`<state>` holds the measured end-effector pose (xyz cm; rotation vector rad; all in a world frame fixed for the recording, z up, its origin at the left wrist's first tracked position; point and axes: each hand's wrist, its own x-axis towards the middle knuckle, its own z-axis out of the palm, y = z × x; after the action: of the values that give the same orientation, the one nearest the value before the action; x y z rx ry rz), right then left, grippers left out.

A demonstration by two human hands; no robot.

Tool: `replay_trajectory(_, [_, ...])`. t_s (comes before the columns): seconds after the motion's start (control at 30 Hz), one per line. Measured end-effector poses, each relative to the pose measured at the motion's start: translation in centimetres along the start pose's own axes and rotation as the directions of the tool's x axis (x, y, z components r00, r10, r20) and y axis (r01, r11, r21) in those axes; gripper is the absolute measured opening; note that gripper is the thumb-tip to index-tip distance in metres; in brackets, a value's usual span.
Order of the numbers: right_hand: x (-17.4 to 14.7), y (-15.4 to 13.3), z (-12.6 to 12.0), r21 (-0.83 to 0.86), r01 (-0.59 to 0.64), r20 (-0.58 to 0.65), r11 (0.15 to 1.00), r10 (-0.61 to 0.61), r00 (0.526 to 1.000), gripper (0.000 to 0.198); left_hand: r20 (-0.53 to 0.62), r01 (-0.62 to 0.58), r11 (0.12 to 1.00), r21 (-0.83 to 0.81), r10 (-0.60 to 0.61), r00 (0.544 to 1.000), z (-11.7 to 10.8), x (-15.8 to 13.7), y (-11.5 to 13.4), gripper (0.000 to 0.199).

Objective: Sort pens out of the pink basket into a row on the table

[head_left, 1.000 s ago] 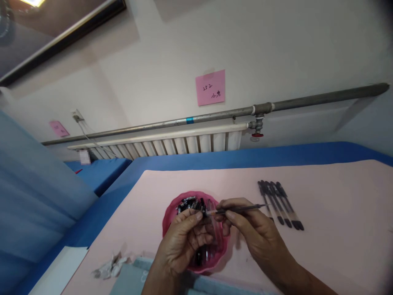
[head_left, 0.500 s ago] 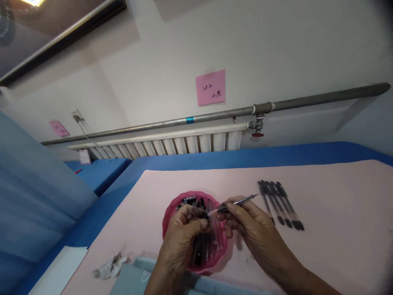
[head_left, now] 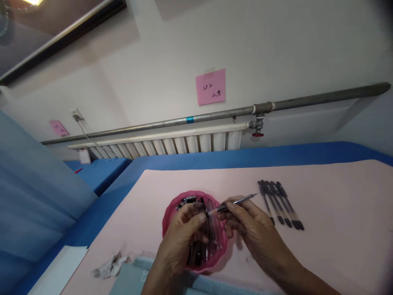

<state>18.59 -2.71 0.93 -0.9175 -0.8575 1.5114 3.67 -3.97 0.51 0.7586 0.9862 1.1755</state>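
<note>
A broad blue surface (head_left: 276, 155) shows as a wide strip beyond both hands. Over it lies a smooth pink sheet (head_left: 337, 205), spreading beneath the hands and well out to either side of them.

The left hand (head_left: 182, 233) and the right hand (head_left: 254, 227) are raised near each other, a small gap between them. Under the left hand, and reaching across towards the right one, sits a round, deep-pink bowl with a scalloped rim (head_left: 168, 215). A folded, pale blue-grey cloth (head_left: 129, 278) lies nearer the wearer, partly hidden by the left forearm. Beyond the right hand and off to its right, a slanted row of slim pens with clear barrels and black ends (head_left: 278, 203) rests on the sheet. Left of the left forearm is a crumpled piece of whitish, see-through plastic (head_left: 112, 266).

In the bowl, clear tubes (head_left: 216, 233) fill the gap between the hands, and short black-and-silver pieces (head_left: 188, 200) lie just past the left fingers.

The right hand pinches a slender dark rod with a fine point (head_left: 241, 201), which points away to the right; its pale other end reaches the left fingertips. Those are curled close together; whether they grip anything cannot be told.
</note>
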Motion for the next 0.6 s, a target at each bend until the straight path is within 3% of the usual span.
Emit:
replay_trajectory(0.13, [-0.24,-0.21,0.24,0.011,-0.023,0.016,1.000,0.023,1.000,0.022,0.047,0.132,0.990,0.049,-0.135,0.990,-0.13,-0.13,-0.41,0.032])
replay_trajectory(0.4, [-0.03,-0.31,0.36,0.009,-0.106,-0.011,0.994,0.106,0.994,0.020,0.021,-0.016,0.971,0.239,0.011,1.000,-0.20,-0.22,-0.42,0.026])
replay_trajectory(0.6, [-0.11,-0.02,0.31,-0.055,-0.071,-0.015,0.996,0.070,0.997,0.021,0.074,0.117,0.972,0.205,-0.135,0.988,-0.14,-0.33,-0.63,0.032])
